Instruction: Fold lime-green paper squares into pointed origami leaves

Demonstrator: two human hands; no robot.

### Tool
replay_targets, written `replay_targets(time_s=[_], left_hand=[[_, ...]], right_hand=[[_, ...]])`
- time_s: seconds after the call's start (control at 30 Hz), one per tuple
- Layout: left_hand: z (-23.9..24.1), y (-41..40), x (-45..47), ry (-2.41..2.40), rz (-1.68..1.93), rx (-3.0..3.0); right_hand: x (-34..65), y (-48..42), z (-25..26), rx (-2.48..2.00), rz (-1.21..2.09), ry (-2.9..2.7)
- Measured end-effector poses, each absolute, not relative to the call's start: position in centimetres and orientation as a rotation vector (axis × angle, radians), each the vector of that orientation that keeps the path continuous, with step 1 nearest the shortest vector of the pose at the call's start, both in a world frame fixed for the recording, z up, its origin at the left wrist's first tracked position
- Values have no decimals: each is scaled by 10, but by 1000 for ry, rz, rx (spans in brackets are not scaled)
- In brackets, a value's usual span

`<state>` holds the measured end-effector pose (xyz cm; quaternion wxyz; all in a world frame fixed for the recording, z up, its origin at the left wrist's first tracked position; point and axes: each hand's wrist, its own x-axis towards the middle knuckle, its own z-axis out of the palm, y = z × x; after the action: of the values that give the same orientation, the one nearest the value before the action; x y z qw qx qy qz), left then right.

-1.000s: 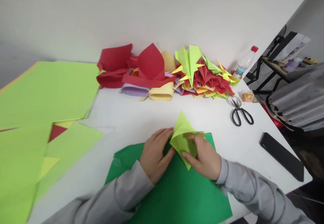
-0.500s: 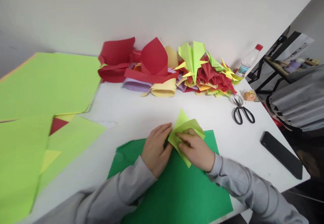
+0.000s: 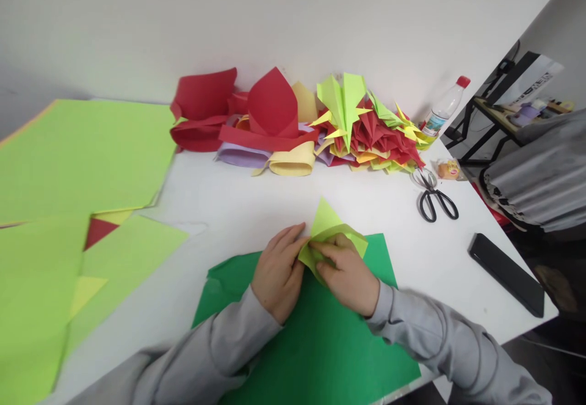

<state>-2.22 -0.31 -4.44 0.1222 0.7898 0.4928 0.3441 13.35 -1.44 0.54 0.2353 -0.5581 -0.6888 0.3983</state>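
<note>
A small yellow-green folded paper (image 3: 326, 215) is between my hands above a dark green sheet (image 3: 329, 356). My left hand (image 3: 277, 272) grips its left corner, fingertips close together. On the other side, my right hand (image 3: 351, 278) presses its index finger into the lifted layer, the tip reaching the left corner, with the thumb tucked below. One pointed end of the paper sticks up past my fingers; the lower part is partly covered by my right hand.
Large lime sheets (image 3: 91, 155) cover the left side. Along the wall lie rolled red paper pieces (image 3: 274, 106) and a pile of folded paper shapes (image 3: 373, 130). Scissors (image 3: 428, 204), a black case (image 3: 506, 274), a plastic bottle (image 3: 442, 115) and a wrapped snack (image 3: 448, 169) are at right.
My right index finger has moved left along the paper to the left corner, meeting my left fingertips. The paper's lifted layer bulges more, and its lower point has folded up out of sight.
</note>
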Motion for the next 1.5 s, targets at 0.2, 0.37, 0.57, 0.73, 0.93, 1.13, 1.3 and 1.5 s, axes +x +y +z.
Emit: replay_targets(time_s=[0.2,0.37,0.57,0.73,0.93,1.13,1.3,1.5], left_hand=[[-45,-5,-22,1422,1009,2348],[-45,-5,-21,1416,1009,2331],[-44,-4,-25,1420,1031,2215],[-43,-6,-28,1491,1016,2016],[-42,-6,-27,1506,1020,1954],[-41,-7,-31,1469,1023,2001],[-41,-9,-31,1474,1038,1989],[-43,-10,-29,1488,1056,2012]], right_hand=[[132,-13,11,-1517,1230,-1885],[132,-11,11,-1458,1810,-1505],[134,-11,2,-1315,2058,-1051],[133,-12,-1,-1265,2091,-909],[136,-10,-4,-1197,2158,-847],[137,-10,-6,-1183,2173,-815],[138,-11,-5,-1157,2174,-756],[138,-12,-3,-1139,2171,-731]])
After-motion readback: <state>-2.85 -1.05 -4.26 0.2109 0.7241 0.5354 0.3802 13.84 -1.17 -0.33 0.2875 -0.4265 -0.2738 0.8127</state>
